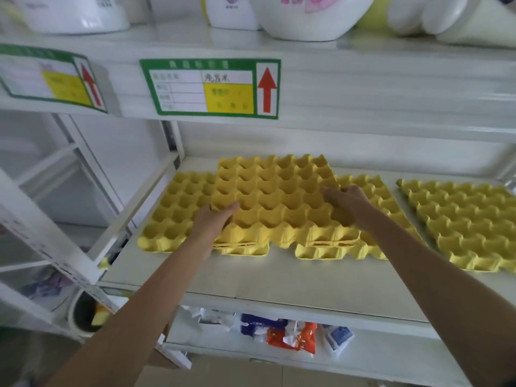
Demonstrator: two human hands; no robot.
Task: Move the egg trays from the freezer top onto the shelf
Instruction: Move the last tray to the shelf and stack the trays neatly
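Observation:
A small stack of yellow egg trays (279, 199) sits on the white middle shelf (279, 277), overlapping two flat yellow trays, one to its left (173, 210) and one to its right (388, 202). My left hand (212, 222) grips the stack's front left edge. On the stack's right side, my right hand (349, 201) holds it with fingers in the cups. Another yellow tray (469, 222) lies alone at the far right of the shelf. The freezer top is out of view.
The upper shelf (335, 88) hangs low over the trays, bearing green labels with red arrows (209, 89) and white containers (315, 15) on top. Snack packets (293, 335) lie on the lower shelf. A white upright post (50, 233) and a round bin (86, 311) stand at left.

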